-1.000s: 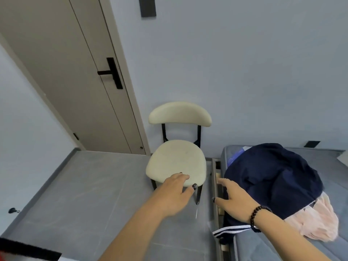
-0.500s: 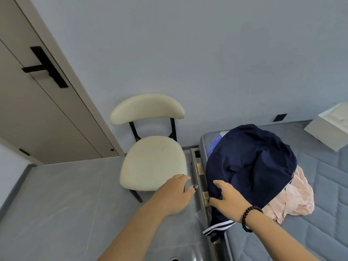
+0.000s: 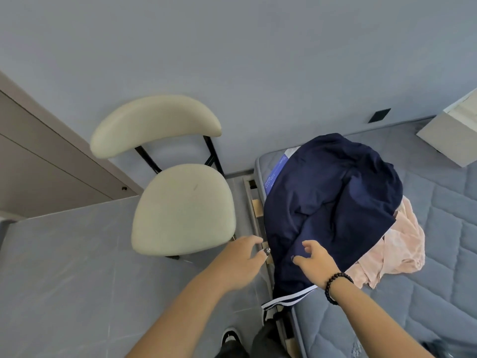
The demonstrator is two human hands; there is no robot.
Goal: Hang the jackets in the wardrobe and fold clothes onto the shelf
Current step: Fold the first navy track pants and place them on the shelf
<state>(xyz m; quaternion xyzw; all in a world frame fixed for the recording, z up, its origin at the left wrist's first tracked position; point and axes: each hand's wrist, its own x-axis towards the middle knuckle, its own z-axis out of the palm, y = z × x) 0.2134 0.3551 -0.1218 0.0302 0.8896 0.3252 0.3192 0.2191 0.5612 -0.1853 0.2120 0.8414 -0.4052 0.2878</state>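
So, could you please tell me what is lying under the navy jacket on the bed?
A pale pink garment sticks out from under the navy jacket on its right side, on the grey quilted mattress. How far it extends beneath, or whether more clothes lie there, is covered.

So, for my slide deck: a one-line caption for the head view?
Both hands, left and right, reach for a navy jacket heaped on the bed.

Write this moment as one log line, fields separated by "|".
phase: reaching | left hand: open, above floor beside chair | right hand: open, over navy jacket on mattress | pink garment: under jacket
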